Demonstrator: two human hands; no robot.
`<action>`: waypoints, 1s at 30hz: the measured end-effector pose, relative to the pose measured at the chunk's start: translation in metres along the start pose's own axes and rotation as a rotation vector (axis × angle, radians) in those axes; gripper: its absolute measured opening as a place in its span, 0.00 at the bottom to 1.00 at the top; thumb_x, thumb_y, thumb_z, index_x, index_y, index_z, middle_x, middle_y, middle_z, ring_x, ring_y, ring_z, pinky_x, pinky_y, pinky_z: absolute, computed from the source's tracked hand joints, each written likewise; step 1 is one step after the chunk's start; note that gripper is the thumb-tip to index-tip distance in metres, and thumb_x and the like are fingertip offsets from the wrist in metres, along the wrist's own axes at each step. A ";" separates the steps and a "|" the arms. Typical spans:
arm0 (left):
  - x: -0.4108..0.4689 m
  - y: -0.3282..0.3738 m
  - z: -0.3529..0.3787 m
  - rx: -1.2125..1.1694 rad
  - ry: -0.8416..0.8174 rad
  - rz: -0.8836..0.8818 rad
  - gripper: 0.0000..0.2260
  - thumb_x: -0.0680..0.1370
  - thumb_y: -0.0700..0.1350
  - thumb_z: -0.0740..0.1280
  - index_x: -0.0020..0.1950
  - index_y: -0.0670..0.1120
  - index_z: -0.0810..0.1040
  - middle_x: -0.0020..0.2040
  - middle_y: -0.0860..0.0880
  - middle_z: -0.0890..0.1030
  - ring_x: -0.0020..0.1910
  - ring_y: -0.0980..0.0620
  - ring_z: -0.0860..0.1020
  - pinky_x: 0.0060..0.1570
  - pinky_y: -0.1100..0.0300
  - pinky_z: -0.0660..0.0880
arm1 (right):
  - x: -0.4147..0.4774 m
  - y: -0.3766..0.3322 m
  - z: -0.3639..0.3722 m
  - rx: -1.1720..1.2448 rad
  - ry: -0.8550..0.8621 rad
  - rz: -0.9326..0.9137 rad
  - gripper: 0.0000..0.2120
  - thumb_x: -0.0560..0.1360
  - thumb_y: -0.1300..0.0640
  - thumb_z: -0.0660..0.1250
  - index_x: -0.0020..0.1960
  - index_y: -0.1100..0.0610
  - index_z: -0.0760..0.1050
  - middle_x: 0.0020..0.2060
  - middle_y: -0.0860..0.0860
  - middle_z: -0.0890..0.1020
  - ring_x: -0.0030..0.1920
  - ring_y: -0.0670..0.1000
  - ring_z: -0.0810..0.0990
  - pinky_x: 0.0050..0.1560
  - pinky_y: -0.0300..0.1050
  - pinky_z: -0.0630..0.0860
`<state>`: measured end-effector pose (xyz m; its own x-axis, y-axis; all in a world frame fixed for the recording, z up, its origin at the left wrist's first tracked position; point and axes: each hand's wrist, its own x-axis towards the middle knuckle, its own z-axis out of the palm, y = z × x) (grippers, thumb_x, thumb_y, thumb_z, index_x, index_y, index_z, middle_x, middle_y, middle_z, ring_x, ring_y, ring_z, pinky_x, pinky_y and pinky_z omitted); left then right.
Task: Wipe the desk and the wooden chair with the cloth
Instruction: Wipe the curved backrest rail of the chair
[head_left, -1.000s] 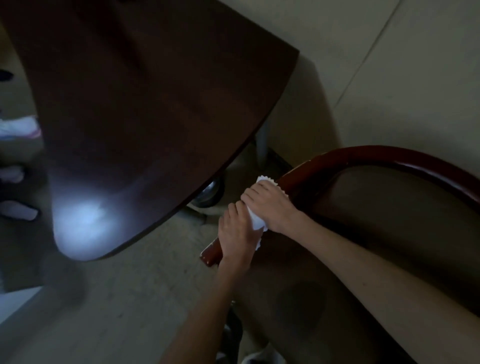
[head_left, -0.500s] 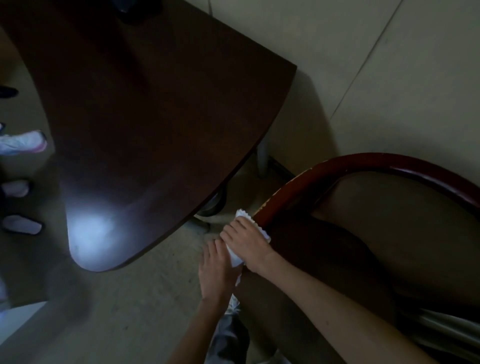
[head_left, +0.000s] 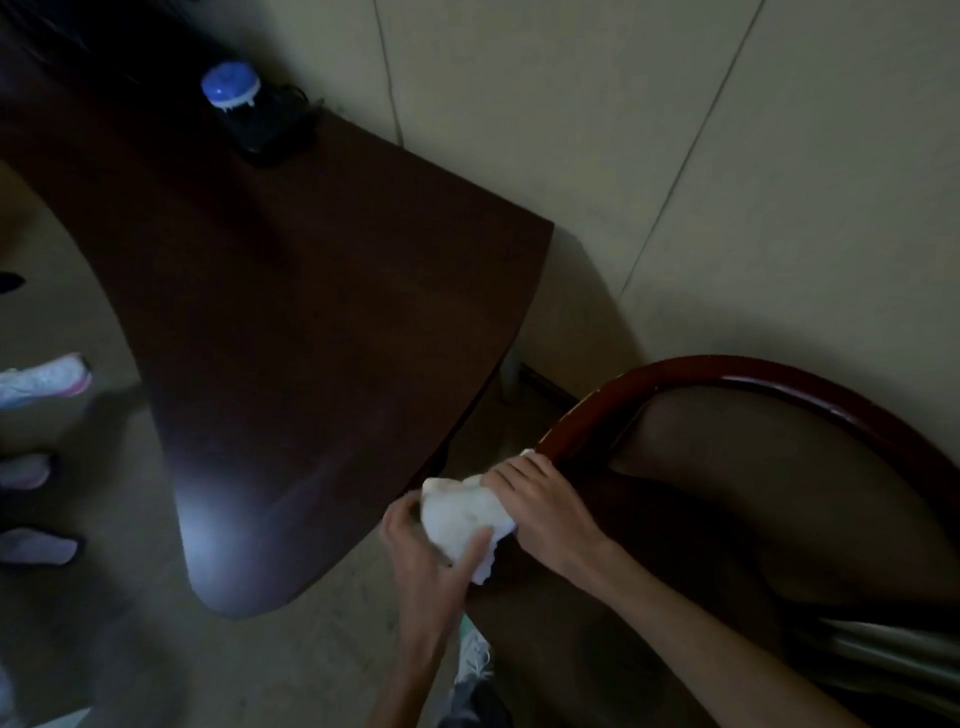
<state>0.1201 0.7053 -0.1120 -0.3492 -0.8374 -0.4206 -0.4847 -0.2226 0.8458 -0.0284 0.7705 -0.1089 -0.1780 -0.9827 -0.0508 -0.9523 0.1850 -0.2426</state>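
The white cloth (head_left: 465, 517) is bunched over the front end of the wooden chair's curved reddish arm rail (head_left: 727, 371). My right hand (head_left: 540, 512) presses on the cloth from the chair side, fingers over the rail end. From the left, my left hand (head_left: 431, 556) cups the cloth, thumb across its lower edge. The dark wooden desk (head_left: 291, 338) fills the left and centre, its rounded corner just left of my hands. The rail's tip is hidden under the cloth.
A dark object with a blue and white top (head_left: 231, 91) stands at the desk's far end by the wall (head_left: 675, 130). Several shoes (head_left: 44, 376) lie on the floor at left. A desk leg (head_left: 511, 374) stands between desk and chair. My shoe (head_left: 475, 652) shows below.
Both hands slid with the cloth down the arm rail to its front end. My left hand now wraps the cloth from the left. The view tilted up, showing the desk's far end.
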 end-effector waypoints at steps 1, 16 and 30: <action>-0.003 0.004 -0.004 -0.056 0.002 -0.011 0.26 0.64 0.64 0.75 0.58 0.66 0.70 0.59 0.57 0.76 0.53 0.69 0.77 0.48 0.73 0.75 | -0.002 0.001 -0.014 0.019 0.032 0.056 0.25 0.66 0.60 0.75 0.62 0.54 0.74 0.59 0.52 0.80 0.62 0.52 0.75 0.68 0.52 0.69; 0.004 0.189 0.016 -0.325 -0.740 0.036 0.15 0.79 0.52 0.67 0.63 0.50 0.78 0.57 0.45 0.85 0.56 0.44 0.83 0.57 0.39 0.79 | -0.074 0.019 -0.155 1.306 0.398 0.905 0.51 0.57 0.36 0.79 0.74 0.42 0.58 0.73 0.46 0.64 0.69 0.46 0.68 0.60 0.44 0.75; -0.063 0.173 0.066 0.105 -0.583 0.475 0.18 0.74 0.59 0.70 0.61 0.58 0.70 0.59 0.57 0.72 0.58 0.57 0.75 0.60 0.54 0.76 | -0.156 -0.015 -0.174 1.370 0.732 1.022 0.12 0.80 0.55 0.65 0.62 0.57 0.76 0.51 0.51 0.85 0.54 0.51 0.84 0.61 0.52 0.77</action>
<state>0.0057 0.7524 0.0393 -0.8926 -0.4255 -0.1492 -0.2401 0.1685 0.9560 -0.0292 0.9201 0.0711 -0.8948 -0.2380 -0.3777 0.3529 0.1410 -0.9250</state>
